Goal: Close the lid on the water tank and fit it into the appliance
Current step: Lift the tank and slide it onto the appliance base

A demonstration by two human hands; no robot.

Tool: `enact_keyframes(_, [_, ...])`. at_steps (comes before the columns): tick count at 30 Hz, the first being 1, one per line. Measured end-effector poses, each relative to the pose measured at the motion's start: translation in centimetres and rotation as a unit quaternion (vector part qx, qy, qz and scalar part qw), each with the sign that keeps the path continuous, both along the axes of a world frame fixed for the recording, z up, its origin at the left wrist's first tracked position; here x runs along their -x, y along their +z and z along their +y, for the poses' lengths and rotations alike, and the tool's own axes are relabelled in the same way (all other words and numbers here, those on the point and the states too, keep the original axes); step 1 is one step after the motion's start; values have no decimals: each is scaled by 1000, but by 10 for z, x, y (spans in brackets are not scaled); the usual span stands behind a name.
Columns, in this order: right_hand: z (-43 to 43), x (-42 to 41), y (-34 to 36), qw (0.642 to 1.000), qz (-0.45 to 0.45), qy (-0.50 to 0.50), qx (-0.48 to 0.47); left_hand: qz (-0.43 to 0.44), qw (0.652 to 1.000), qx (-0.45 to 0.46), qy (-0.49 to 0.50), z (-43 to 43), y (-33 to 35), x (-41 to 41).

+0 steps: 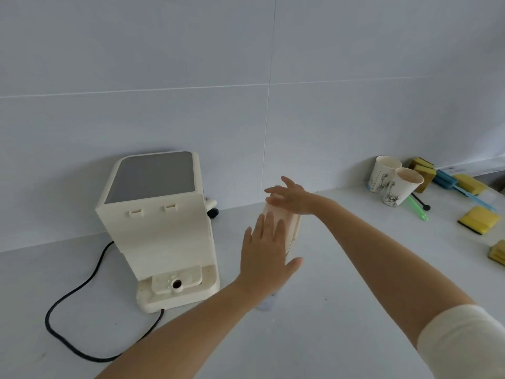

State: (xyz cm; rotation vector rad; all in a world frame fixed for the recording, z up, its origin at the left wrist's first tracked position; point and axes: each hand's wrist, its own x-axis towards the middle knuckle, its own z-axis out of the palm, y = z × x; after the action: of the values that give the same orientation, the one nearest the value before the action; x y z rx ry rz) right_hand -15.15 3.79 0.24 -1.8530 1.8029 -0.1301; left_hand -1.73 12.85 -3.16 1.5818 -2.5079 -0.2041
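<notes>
A cream water tank [293,224] stands on the white counter to the right of the appliance [161,228]. The cream appliance shows its back, with an empty base dock and a round port [177,283]. My left hand [266,253] is flat and spread in front of the tank's near side, covering most of it. My right hand [289,196] hovers over the tank's top with fingers spread. Whether either hand touches the tank is unclear. The tank's lid is hidden under my right hand.
A black power cable [71,296] loops from the appliance across the counter at the left. At the far right stand two paper cups [393,184], several yellow sponges [476,220], a blue brush [459,187] and a green utensil [418,210]. A grey tiled wall rises behind.
</notes>
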Motion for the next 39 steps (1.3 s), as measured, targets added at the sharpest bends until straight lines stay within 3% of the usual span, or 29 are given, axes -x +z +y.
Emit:
enact_keyframes(14, [7, 11, -5, 996, -22, -82, 7, -57, 997, 24, -51, -14, -5, -18])
enact_keyframes(18, [13, 24, -5, 995, -10, -93, 23, -52, 994, -2, -99, -29, 1, -31])
enact_keyframes(27, [42, 37, -8, 992, -5, -118, 39, -92, 990, -56, -90, -60, 12, -50])
enact_keyframes(34, [64, 34, -14, 991, 10, -118, 66, -74, 986, -79, -123, -69, 15, -59])
enact_keyframes(39, [72, 33, -18, 990, -15, -115, 83, 6, 987, -106, -119, -67, 11, -62])
